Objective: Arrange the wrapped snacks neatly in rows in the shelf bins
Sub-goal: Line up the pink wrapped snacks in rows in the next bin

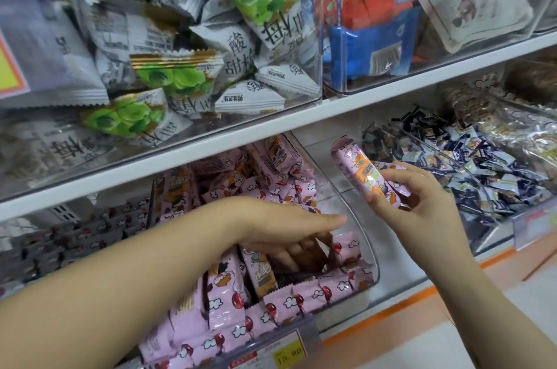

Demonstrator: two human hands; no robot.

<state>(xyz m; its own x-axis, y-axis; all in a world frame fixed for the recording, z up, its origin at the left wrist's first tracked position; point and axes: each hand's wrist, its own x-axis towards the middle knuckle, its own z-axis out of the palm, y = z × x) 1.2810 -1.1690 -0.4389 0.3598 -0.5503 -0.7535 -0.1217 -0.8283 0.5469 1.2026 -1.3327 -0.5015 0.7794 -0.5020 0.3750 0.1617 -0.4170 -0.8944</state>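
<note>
The left hand (280, 224) reaches into the clear bin (334, 188) on the lower shelf, its fingers (286, 254) dipped among the pink wrapped snacks (226, 293); whether they grip one I cannot tell. Just right of the bin, the right hand (428, 206) pinches a few pink packets (358, 170), tilted upward.

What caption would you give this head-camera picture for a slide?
The right hand holds pink wrapped snacks by a clear shelf bin while the left hand reaches among the pink packets inside.
</note>
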